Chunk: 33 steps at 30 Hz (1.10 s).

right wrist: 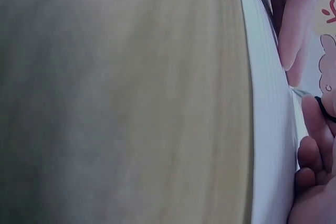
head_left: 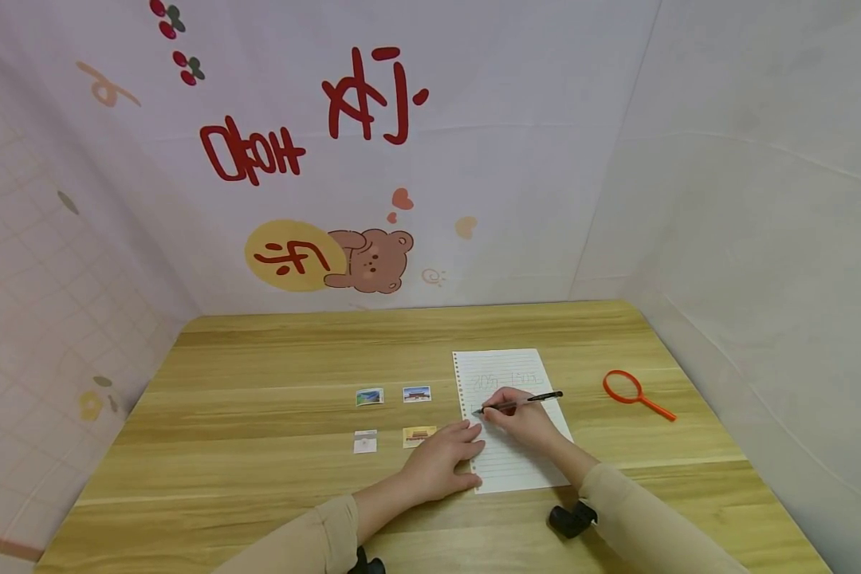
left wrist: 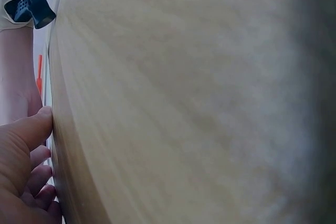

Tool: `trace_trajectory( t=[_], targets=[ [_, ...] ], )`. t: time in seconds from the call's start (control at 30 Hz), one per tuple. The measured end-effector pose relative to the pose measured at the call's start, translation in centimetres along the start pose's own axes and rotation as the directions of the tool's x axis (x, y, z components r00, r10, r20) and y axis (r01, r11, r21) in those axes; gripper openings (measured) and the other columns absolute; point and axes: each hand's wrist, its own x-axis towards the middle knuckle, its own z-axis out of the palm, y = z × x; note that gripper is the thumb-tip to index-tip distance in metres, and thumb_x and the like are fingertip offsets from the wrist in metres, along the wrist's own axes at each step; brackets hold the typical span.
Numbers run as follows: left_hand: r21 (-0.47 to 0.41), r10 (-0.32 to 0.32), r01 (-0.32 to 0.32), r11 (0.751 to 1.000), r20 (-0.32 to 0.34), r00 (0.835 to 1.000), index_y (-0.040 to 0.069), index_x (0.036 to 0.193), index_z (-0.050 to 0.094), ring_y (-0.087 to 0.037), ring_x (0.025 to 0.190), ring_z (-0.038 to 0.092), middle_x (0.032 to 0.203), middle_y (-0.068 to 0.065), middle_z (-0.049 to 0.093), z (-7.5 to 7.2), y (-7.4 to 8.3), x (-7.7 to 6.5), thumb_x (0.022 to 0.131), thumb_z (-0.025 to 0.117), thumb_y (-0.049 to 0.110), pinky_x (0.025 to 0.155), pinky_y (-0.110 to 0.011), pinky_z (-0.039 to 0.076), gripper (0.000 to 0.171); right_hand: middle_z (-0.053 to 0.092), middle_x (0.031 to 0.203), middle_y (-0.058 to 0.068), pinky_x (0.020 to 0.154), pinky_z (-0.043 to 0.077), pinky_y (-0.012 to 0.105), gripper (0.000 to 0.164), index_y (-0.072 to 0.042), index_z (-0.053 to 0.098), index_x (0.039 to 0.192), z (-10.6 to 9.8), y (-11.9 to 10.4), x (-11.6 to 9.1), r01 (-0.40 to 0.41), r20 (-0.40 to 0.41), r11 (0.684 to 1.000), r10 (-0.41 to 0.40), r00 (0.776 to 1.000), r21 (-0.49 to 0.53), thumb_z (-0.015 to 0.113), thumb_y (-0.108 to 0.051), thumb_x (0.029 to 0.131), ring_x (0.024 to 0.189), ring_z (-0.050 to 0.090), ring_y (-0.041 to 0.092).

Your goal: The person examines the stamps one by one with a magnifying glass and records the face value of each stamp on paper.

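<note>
A lined sheet of paper [head_left: 516, 470] with punched holes down its left edge lies on the wooden table, with handwriting near its top. My right hand [head_left: 527, 422] pinches a black pen [head_left: 545, 396], its tip on the sheet at the left side, below the written line. The left hand [head_left: 441, 462] rests with straight fingers on the left edge of the paper. Just left of it lies a yellow stamp [head_left: 418, 435], partly covered by that hand. In the right wrist view, the right hand's curled fingers [right wrist: 310, 156] show beside the paper.
Three more stamps lie to the left: a blue-green one [head_left: 369, 396], one with a building [head_left: 416, 394] and a pale one [head_left: 365, 442]. A red magnifying glass [head_left: 638, 396] lies right of the paper. Fabric walls [head_left: 509, 159] enclose the table [head_left: 258, 383] at the back and sides.
</note>
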Motion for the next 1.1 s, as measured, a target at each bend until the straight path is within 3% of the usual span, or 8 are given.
trace_trajectory(
  t=[0.2,0.57,0.7,0.93,1.1],
  targets=[
    [0.004,0.001,-0.001,1.000,0.002,1.000,0.011,0.134,0.064,-0.024,0.139,0.040,0.147,-0.006,0.050,-0.01,0.03,0.04,0.088,0.076,0.036,0.110,-0.038,0.037,0.054,0.071,0.080,-0.005,0.064,0.049,0.023,0.005,-0.015,0.072,0.091,-0.15,0.29,-0.10,0.020,0.043,1.000,-0.020,0.999,0.016,0.074,-0.019,0.090,0.071,0.064,0.011],
    [0.000,-0.014,0.014,1.000,0.022,1.000,0.012,0.134,0.064,-0.023,0.140,0.040,0.147,-0.005,0.050,-0.16,0.22,0.12,0.088,0.076,0.036,0.111,-0.036,0.036,0.053,0.071,0.079,-0.005,0.060,0.047,0.023,0.001,-0.013,0.072,0.091,-0.20,0.79,-0.05,0.028,-0.009,0.999,-0.027,1.000,0.019,0.072,-0.012,0.090,0.068,0.062,0.009],
    [0.003,-0.014,0.014,1.000,0.020,1.000,0.012,0.134,0.064,-0.022,0.140,0.040,0.147,-0.005,0.050,-0.13,0.16,0.14,0.087,0.076,0.036,0.111,-0.035,0.036,0.054,0.070,0.079,-0.005,0.059,0.045,0.022,0.008,-0.014,0.072,0.090,-0.16,0.65,-0.03,0.024,-0.015,0.999,-0.024,1.000,0.037,0.072,-0.006,0.088,0.067,0.060,0.009],
    [0.012,0.005,-0.005,1.000,-0.004,1.000,0.011,0.133,0.065,-0.024,0.139,0.041,0.146,-0.007,0.051,0.05,0.00,-0.01,0.087,0.077,0.035,0.111,-0.037,0.037,0.054,0.069,0.082,-0.003,0.061,0.046,0.022,0.006,-0.009,0.071,0.091,-0.01,0.52,-0.08,0.044,-0.018,0.999,-0.043,0.999,0.024,0.074,-0.014,0.090,0.068,0.057,0.008],
    [0.009,0.001,-0.001,1.000,0.001,1.000,0.011,0.134,0.064,-0.024,0.139,0.040,0.147,-0.006,0.050,0.09,-0.06,-0.01,0.087,0.076,0.036,0.111,-0.038,0.037,0.054,0.070,0.078,-0.004,0.060,0.046,0.023,0.006,-0.008,0.070,0.090,-0.37,0.64,-0.10,-0.014,-0.012,0.999,0.014,1.000,0.049,0.071,-0.014,0.091,0.067,0.059,0.010]
  ],
)
